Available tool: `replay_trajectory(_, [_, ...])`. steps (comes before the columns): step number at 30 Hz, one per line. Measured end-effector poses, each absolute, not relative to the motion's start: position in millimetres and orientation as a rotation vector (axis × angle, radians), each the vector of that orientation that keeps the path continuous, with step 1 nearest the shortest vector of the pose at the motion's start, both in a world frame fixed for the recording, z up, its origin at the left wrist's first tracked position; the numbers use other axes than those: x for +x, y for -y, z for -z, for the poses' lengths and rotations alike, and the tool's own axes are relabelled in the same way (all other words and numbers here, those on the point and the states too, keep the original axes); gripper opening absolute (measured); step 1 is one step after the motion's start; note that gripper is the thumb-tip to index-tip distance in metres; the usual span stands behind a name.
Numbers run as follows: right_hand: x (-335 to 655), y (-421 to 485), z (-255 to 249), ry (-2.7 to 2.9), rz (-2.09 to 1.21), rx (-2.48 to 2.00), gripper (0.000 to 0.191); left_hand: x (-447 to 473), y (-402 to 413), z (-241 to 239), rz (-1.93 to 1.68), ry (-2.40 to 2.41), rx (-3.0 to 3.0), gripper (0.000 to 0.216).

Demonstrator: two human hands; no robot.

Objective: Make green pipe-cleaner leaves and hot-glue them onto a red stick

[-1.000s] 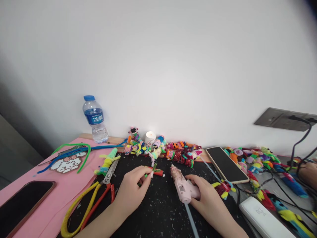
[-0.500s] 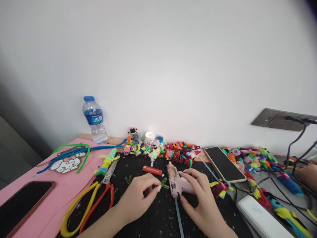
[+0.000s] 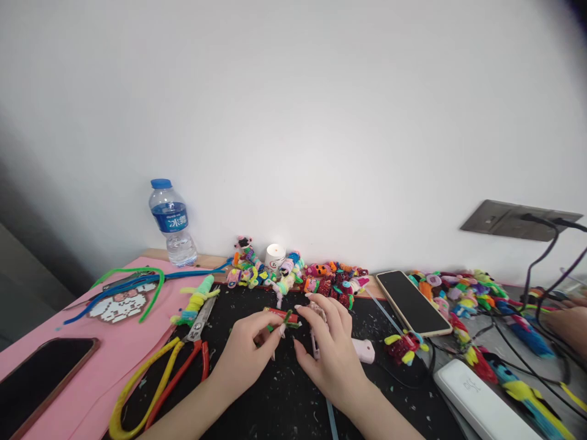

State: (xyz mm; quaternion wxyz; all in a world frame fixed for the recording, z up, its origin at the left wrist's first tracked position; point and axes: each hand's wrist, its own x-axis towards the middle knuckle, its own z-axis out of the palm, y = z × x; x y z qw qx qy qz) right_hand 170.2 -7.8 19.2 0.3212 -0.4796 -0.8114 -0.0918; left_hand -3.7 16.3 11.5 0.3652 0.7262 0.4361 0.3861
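Note:
My left hand pinches a small green pipe-cleaner piece between thumb and fingertips, just in front of a red lighter on the black mat. My right hand hovers beside it with its fingers stretched and apart, fingertips close to the green piece. Under its palm lies the pink glue gun, of which only the handle end and the glue stick show.
Yellow-and-red scissors lie left of my arm. Behind are pipe-cleaner figures, a candle and a water bottle. Phones, a white power bank and cables flank the mat. Another person's hand is at far right.
My right hand has let the glue gun down onto the mat and spread over it. The left hand moved the green piece back up to the red lighter.

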Motion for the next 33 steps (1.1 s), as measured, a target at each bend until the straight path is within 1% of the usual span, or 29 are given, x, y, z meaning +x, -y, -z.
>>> replay_trajectory(4, [173, 13, -16, 2.207, 0.221, -1.238, 0.042, -4, -15, -11, -0.947, -1.061, 1.867, 0.017])
replay_trajectory(8, [178, 18, -14, 2.233, 0.213, -1.229, 0.041, -3, -13, -12, -0.924, -1.038, 1.939, 0.015])
replay_trajectory(13, [178, 16, -14, 2.221, 0.185, -1.225, 0.034, -2, -13, -14, -0.917, -1.042, 2.004, 0.015])
replay_trajectory(23, [179, 14, -15, 2.201, 0.219, -1.255, 0.025, -3, -11, -12, -0.886, -1.046, 2.052, 0.014])
replay_trajectory(33, [181, 12, -12, 2.176, 0.158, -1.218, 0.017, -2, -12, -12, -0.853, -1.045, 2.032, 0.015])
